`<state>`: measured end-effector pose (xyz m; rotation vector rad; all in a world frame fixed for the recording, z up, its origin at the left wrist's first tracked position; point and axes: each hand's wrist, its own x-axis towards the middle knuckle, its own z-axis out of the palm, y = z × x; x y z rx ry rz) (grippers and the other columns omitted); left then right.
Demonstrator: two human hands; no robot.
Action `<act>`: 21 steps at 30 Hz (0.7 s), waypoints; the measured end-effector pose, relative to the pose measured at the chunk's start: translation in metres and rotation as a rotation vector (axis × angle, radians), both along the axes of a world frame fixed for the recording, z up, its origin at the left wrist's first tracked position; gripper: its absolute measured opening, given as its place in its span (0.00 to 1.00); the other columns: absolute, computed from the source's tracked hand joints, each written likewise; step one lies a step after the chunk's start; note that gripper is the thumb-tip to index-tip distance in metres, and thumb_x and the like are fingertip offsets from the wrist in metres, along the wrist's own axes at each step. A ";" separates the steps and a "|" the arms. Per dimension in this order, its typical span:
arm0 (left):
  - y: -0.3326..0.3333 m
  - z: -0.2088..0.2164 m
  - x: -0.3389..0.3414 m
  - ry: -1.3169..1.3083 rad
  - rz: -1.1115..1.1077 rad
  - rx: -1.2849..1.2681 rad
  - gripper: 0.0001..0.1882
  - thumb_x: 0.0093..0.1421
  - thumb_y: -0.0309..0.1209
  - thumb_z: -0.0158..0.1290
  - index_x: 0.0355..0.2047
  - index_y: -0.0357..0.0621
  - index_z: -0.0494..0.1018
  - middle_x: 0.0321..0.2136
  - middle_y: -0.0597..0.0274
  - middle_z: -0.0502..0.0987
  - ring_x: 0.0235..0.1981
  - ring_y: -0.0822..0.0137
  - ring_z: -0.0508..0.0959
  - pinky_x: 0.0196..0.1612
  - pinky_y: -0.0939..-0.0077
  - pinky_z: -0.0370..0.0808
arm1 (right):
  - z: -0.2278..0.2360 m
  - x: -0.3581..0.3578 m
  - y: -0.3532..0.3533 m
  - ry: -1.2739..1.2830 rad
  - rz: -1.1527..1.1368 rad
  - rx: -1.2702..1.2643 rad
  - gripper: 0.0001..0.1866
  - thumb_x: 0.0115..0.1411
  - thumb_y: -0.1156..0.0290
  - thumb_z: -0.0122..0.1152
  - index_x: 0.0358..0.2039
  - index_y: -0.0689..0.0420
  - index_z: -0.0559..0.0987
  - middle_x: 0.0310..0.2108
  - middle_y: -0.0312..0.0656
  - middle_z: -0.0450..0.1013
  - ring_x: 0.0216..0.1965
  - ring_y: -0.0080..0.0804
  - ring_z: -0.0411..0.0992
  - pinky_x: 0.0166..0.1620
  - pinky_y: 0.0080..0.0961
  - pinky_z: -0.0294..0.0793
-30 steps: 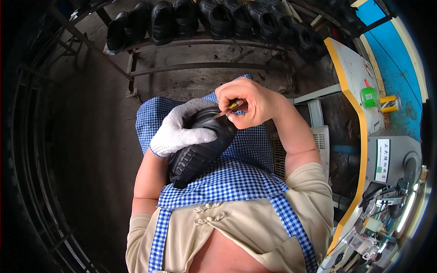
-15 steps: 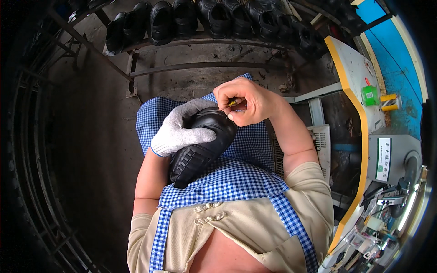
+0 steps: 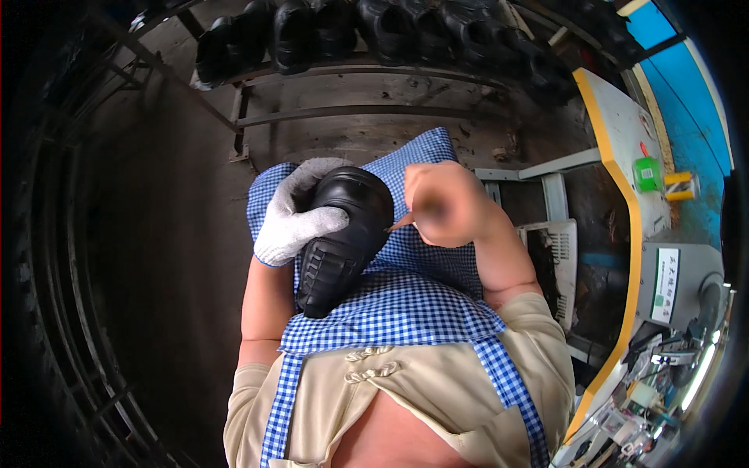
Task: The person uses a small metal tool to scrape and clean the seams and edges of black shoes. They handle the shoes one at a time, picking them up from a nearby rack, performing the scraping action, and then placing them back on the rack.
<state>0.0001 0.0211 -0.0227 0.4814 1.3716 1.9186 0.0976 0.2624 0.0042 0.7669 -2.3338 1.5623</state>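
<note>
My left hand (image 3: 300, 218), in a whitish knit glove, is closed around a black shoe (image 3: 355, 195). The shoe's rounded toe points away from me, and its laced part tilts toward my lap over a blue-and-white checked apron (image 3: 394, 308). To the right of the shoe, my bare right hand (image 3: 445, 204) is curled closed and partly blurred. From its fingers a small pointed tool (image 3: 400, 223) sticks out toward the side of the shoe. The rest of that tool is hidden in the hand, and I cannot tell whether its tip touches the shoe.
A metal rack (image 3: 367, 64) ahead holds a row of black shoes (image 3: 295, 35). On the right stands a yellow-edged table (image 3: 616, 148) with a green tape roll (image 3: 647, 174) and a grey machine (image 3: 683, 285). A pale plastic crate (image 3: 563, 265) sits beneath the table's edge.
My right hand has moved right and toward me, off the shoe's toe, with the pointed tool. The shoe has turned more upright in my left hand, showing more of its upper.
</note>
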 end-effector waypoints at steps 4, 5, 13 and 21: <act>-0.008 0.006 -0.003 0.010 0.054 0.035 0.40 0.37 0.36 0.73 0.53 0.37 0.73 0.47 0.57 0.77 0.49 0.62 0.77 0.57 0.67 0.72 | -0.029 0.003 0.001 -0.090 -0.092 -0.072 0.08 0.44 0.78 0.61 0.25 0.57 0.71 0.23 0.34 0.67 0.19 0.19 0.61 0.21 0.19 0.57; -0.013 0.000 -0.007 0.065 0.081 0.034 0.42 0.35 0.37 0.74 0.53 0.37 0.73 0.47 0.57 0.77 0.50 0.62 0.76 0.58 0.66 0.71 | -0.036 0.004 0.001 -0.124 -0.095 -0.106 0.09 0.47 0.77 0.65 0.25 0.56 0.71 0.24 0.33 0.69 0.20 0.17 0.62 0.22 0.18 0.58; -0.017 0.010 -0.008 0.232 0.196 0.030 0.43 0.33 0.36 0.76 0.52 0.38 0.73 0.48 0.47 0.78 0.48 0.55 0.80 0.56 0.60 0.76 | -0.050 0.016 -0.009 -0.225 -0.346 -0.192 0.06 0.57 0.75 0.68 0.33 0.58 0.78 0.28 0.35 0.73 0.23 0.16 0.65 0.26 0.16 0.65; -0.015 0.020 0.000 0.203 0.147 -0.016 0.39 0.40 0.30 0.74 0.54 0.36 0.72 0.48 0.55 0.77 0.49 0.62 0.78 0.57 0.68 0.73 | 0.028 0.012 -0.008 0.185 -0.358 0.418 0.22 0.55 0.75 0.68 0.51 0.43 0.82 0.24 0.35 0.69 0.19 0.26 0.67 0.22 0.23 0.68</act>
